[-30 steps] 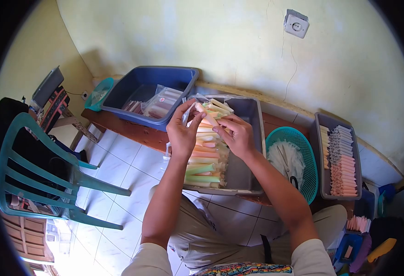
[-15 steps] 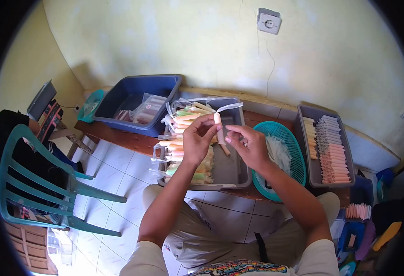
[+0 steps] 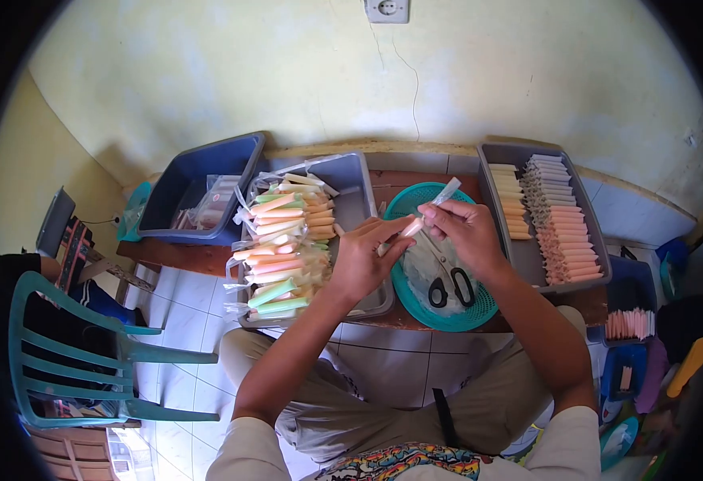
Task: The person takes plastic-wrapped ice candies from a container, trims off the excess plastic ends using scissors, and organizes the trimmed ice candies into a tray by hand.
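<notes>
A pale pink filled plastic tube (image 3: 412, 228) is between my hands, over the teal basket (image 3: 399, 276). My left hand (image 3: 365, 255) grips the tube's body. My right hand (image 3: 465, 234) pinches its clear plastic end, which sticks up past the fingers. In the basket lie clear plastic pieces (image 3: 422, 268) and black-handled scissors (image 3: 452, 290). To the left, a grey tray (image 3: 357, 188) holds a pile of white, orange and green tubes (image 3: 279, 240). On the right, another grey tray (image 3: 502, 154) holds neat rows of tubes (image 3: 572, 240).
A dark blue tub (image 3: 167, 188) with packed bags stands at the left on the brown bench (image 3: 183, 254). A green plastic chair (image 3: 71, 345) is at the left. More containers with pink tubes (image 3: 630, 324) sit at the lower right.
The view has turned right. My hands with the tube have moved from the left tray to over the teal basket, and my right hand has closed on the tube's plastic end.
</notes>
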Motion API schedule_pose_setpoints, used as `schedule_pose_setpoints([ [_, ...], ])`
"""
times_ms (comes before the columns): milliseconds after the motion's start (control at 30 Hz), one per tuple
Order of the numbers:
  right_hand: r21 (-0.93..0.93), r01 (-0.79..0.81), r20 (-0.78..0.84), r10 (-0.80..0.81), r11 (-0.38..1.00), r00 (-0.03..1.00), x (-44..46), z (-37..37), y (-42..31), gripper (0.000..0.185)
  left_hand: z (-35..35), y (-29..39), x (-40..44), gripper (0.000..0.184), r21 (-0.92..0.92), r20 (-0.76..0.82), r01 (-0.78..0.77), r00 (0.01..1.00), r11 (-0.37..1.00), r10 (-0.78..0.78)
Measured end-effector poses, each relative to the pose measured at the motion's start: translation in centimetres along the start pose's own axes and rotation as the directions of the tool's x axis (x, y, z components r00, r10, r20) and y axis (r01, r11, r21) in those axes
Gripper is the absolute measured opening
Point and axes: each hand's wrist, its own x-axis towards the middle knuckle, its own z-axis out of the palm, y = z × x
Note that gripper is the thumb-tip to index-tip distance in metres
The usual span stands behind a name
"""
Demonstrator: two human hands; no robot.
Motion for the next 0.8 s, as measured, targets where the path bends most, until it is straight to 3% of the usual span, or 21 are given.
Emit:
schedule_pose_setpoints([
  [167, 0.080, -0.084, -0.039, 0.088, 0.993, 0.995, -0.8, -1.9, 1.1, 0.029, 1.0, 0.0, 0.4, 0.046, 0.002, 0.120, -0.030, 0.992, 1.000, 0.030],
  [433, 0.188, -0.104, -0.108, 0.126, 0.977, 0.986, -1.0, -3.7, 2.9, 0.030, 2.6, -1.3, 0.8, 0.046, 0.043, 0.122, -0.119, 0.986, 0.992, 0.113],
  [800, 0.191, -0.158, -0.158, 0.189, 0.969, 0.969, -1.4, -3.1, 3.0, 0.029, 2.6, -1.8, -0.1, 0.046, 0.065, 0.081, -0.083, 0.994, 0.994, 0.077],
])
